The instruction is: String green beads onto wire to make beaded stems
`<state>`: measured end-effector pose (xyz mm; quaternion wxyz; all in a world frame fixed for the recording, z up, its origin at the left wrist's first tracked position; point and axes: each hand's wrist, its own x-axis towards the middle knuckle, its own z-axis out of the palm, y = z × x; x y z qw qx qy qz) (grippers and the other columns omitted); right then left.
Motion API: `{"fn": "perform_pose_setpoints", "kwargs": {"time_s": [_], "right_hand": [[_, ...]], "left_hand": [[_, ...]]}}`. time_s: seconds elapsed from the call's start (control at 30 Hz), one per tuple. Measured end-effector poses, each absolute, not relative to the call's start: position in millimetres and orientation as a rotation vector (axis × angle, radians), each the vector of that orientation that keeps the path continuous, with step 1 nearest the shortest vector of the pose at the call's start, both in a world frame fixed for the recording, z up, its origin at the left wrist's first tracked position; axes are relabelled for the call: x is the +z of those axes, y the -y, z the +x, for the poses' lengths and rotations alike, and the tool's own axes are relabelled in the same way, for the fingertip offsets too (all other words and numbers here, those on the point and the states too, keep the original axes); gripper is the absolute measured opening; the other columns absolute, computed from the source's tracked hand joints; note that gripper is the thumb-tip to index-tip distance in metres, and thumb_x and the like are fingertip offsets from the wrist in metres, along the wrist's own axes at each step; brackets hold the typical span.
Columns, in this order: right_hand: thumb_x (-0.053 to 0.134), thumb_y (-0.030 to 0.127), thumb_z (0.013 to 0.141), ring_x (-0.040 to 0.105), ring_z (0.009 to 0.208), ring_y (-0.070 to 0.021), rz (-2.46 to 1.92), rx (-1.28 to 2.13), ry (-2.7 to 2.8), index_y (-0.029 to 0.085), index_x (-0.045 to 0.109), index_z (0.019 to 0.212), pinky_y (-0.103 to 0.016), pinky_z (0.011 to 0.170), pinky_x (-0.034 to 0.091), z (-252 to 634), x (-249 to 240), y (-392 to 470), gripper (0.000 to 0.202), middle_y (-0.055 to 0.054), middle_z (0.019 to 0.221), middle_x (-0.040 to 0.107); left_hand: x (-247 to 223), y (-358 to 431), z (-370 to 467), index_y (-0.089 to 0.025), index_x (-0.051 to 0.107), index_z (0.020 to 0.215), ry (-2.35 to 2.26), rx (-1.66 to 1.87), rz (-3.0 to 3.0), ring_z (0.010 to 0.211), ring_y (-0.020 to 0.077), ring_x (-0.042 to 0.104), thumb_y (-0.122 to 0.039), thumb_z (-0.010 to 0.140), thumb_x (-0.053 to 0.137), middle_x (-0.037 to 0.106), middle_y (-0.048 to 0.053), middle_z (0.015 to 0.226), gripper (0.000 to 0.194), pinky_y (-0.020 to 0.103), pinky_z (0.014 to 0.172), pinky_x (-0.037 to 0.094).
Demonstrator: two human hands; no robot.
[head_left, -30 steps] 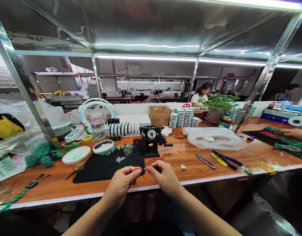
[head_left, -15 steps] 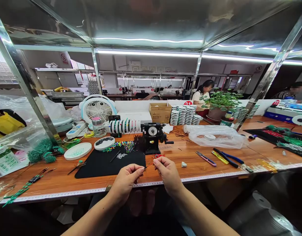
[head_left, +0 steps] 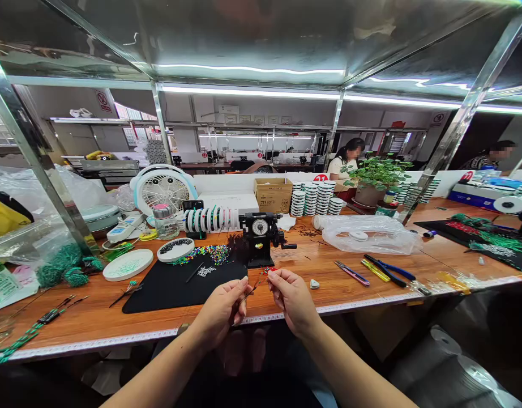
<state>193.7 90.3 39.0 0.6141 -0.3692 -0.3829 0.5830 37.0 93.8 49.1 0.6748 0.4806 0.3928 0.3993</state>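
Wire, thin, blurred between fingertips

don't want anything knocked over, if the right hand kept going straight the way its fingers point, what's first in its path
Likely the small red beads just past the right hand, then the black counter device behind them; depth is hard to judge.

A thin wire runs slantwise between the two hands, low at its 7 o'clock end and rising toward 1 o'clock, above the front edge of the bench. It is dark and very fine, hard to make out along its length. Small red beads sit at its upper end, just at 11 o'clock of the right fingertips; their number cannot be told.
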Motion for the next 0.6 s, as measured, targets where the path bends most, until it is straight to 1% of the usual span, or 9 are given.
{"fn": "perform_pose_setpoints", "kwargs": {"time_s": [0.1,0.2,0.23,0.3,0.4,0.43,0.47,0.53,0.6], "right_hand": [[0.065,0.045,0.072,0.03,0.045,-0.006,-0.896,1.233,1.019,0.016,0.055,0.065,-0.021,0.042,0.02,194.5,35.1,-93.4,0.032,0.005,0.055,0.045],[0.056,0.041,0.081,0.036,0.05,-0.009,-0.995,1.017,1.254,0.016,0.054,0.066,-0.023,0.048,0.029,193.5,32.5,-94.6,0.029,0.003,0.057,0.045],[0.053,0.038,0.084,0.039,0.053,-0.0104,-1.028,0.911,1.336,0.017,0.054,0.067,-0.024,0.051,0.032,192.5,31.9,-93.5,0.027,0.002,0.059,0.046],[0.047,0.033,0.088,0.045,0.062,-0.0138,-1.069,0.656,1.486,0.017,0.053,0.069,-0.027,0.06,0.037,189.5,30.5,-88.3,0.025,-0.001,0.066,0.049],[0.039,0.024,0.091,0.05,0.077,-0.0178,-1.03,0.36,1.689,0.017,0.054,0.077,-0.03,0.07,0.04,182.0,26.0,-74.4,0.022,-0.007,0.083,0.051],[0.038,0.022,0.091,0.051,0.079,-0.0181,-0.995,0.329,1.76,0.018,0.055,0.079,-0.03,0.071,0.041,178.5,23.4,-69.2,0.021,-0.009,0.087,0.052],[0.036,0.02,0.091,0.051,0.08,-0.018,-0.958,0.334,1.829,0.018,0.055,0.081,-0.029,0.07,0.041,174.6,20.1,-64.0,0.021,-0.009,0.088,0.053],[0.036,0.017,0.089,0.053,0.075,-0.0174,-0.891,0.394,1.947,0.019,0.053,0.081,-0.028,0.066,0.042,164.9,11.1,-54.6,0.02,-0.008,0.083,0.054],[0.037,0.016,0.086,0.053,0.069,-0.0174,-0.838,0.444,2.022,0.02,0.051,0.078,-0.027,0.059,0.041,153.8,-0.3,-47.2,0.017,-0.007,0.076,0.055]], "left_hand": [[45.6,-100.9,38.5,-0.013,0.059,0.073,-0.865,0.803,1.129,0.027,0.0028,0.021,-0.052,0.075,0.061,0.04,-0.009,0.031,0.039,0.02,0.034,0.01],[45.4,-102.9,38.3,-0.015,0.057,0.07,-0.847,0.733,1.12,0.026,0.0028,0.019,-0.044,0.072,0.067,0.036,-0.01,0.028,0.032,0.02,0.034,0.009],[46.2,-101.7,37.4,-0.015,0.056,0.069,-0.848,0.721,1.113,0.026,0.0026,0.02,-0.042,0.073,0.067,0.037,-0.01,0.029,0.03,0.02,0.034,0.008],[48.1,-96.0,33.5,-0.015,0.053,0.067,-0.85,0.697,1.094,0.028,0.0025,0.029,-0.04,0.073,0.067,0.045,-0.008,0.036,0.029,0.019,0.034,0.008],[45.1,-79.0,20.3,-0.016,0.05,0.07,-0.842,0.611,1.032,0.041,0.0068,0.052,-0.041,0.074,0.067,0.061,0.0,0.06,0.03,0.018,0.034,0.007],[41.1,-71.5,13.9,-0.016,0.05,0.072,-0.841,0.576,1.008,0.045,0.008,0.056,-0.042,0.074,0.066,0.063,0.002,0.066,0.03,0.018,0.034,0.006],[35.5,-63.6,6.9,-0.016,0.05,0.072,-0.846,0.555,0.995,0.045,0.0079,0.055,-0.043,0.074,0.066,0.063,0.002,0.068,0.031,0.019,0.034,0.005],[20.0,-47.4,-8.4,-0.016,0.052,0.071,-0.864,0.544,0.941,0.043,0.0056,0.05,-0.044,0.071,0.069,0.063,0.003,0.068,0.033,0.019,0.035,0.004],[1.7,-32.3,-23.5,-0.016,0.055,0.066,-0.834,0.543,0.877,0.044,0.0057,0.046,-0.047,0.067,0.073,0.06,0.002,0.063,0.036,0.019,0.039,0.012]]}}
